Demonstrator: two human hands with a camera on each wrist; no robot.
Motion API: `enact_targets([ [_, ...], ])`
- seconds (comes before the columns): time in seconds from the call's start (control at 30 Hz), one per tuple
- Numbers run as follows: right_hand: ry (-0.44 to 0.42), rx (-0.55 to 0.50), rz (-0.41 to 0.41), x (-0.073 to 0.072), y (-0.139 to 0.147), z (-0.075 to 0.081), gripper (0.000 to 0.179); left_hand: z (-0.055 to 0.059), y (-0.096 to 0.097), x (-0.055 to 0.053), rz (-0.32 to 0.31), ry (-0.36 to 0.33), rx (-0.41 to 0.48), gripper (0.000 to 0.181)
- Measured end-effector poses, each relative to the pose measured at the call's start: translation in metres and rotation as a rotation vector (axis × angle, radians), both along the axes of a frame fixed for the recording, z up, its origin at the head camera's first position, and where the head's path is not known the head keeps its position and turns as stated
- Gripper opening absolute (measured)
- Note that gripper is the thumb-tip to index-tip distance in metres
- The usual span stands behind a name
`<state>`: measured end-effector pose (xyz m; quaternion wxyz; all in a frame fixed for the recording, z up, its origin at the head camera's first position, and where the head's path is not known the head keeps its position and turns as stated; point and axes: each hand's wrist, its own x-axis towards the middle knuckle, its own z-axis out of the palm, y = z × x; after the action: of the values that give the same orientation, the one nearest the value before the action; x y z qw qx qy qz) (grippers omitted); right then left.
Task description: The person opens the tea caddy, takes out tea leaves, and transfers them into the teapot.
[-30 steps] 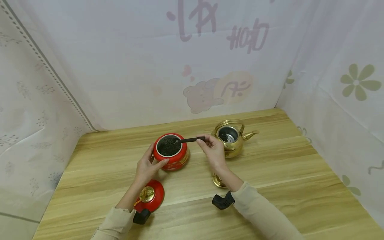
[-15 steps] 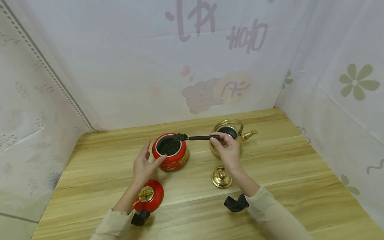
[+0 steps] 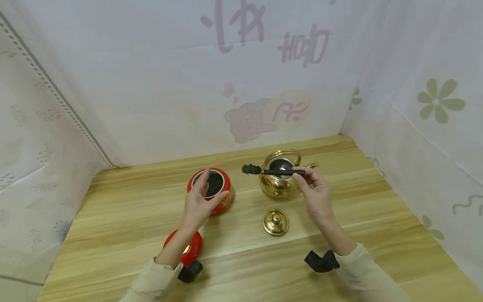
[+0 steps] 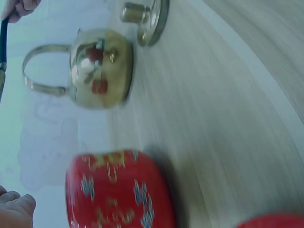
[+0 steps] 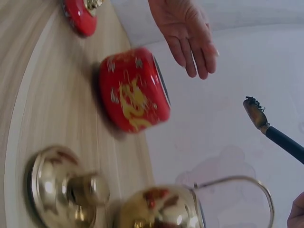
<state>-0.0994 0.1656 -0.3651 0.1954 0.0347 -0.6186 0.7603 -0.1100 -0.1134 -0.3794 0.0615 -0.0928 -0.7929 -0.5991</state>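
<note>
My right hand [image 3: 318, 197] pinches the dark handle of a tea scoop [image 3: 281, 172]. Dark dried tea leaves [image 3: 249, 169] are heaped on the scoop's bowl, which points left, in the air between jar and teapot. Below the handle stands a gold teapot [image 3: 277, 187] without its lid, its hoop handle upright. A red tea jar [image 5: 133, 90] with a gold dragon stands uncovered to the left, dark leaves inside. My left hand [image 3: 198, 205] hovers over the jar's near left side with fingers extended; in the right wrist view it is apart from the jar [image 4: 118, 190].
The gold teapot lid [image 3: 276, 223] lies on the wooden table [image 3: 241, 260] in front of the teapot. A red jar lid [image 3: 195, 248] lies partly under my left forearm. Printed cloth [image 3: 162, 84] walls the table at the back and sides.
My right hand has lifted the scoop, now loaded with leaves, out of the jar and moved it right to the teapot. My left hand has let go of the jar and risen.
</note>
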Motion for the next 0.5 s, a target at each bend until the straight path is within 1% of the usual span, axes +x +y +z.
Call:
enact_targets([
  [0.1,-0.004,-0.011,-0.028,0.003,0.011,0.002,0.015,0.0,0.01,-0.001,-0.025,-0.014,-0.005,0.082],
  [0.2,-0.014,-0.014,-0.068,0.005,0.02,0.002,0.02,-0.002,0.019,-0.004,-0.046,-0.022,-0.011,0.081],
  [0.27,-0.022,-0.017,-0.094,0.006,0.026,0.002,0.019,-0.003,0.026,-0.006,-0.051,-0.023,-0.017,0.081],
  [0.37,-0.023,-0.024,-0.118,0.008,0.034,0.001,0.02,-0.007,0.035,-0.009,-0.059,-0.021,-0.013,0.081],
  [0.5,-0.011,-0.032,-0.135,0.009,0.042,-0.001,0.026,-0.014,0.045,-0.013,-0.084,-0.031,-0.003,0.082],
])
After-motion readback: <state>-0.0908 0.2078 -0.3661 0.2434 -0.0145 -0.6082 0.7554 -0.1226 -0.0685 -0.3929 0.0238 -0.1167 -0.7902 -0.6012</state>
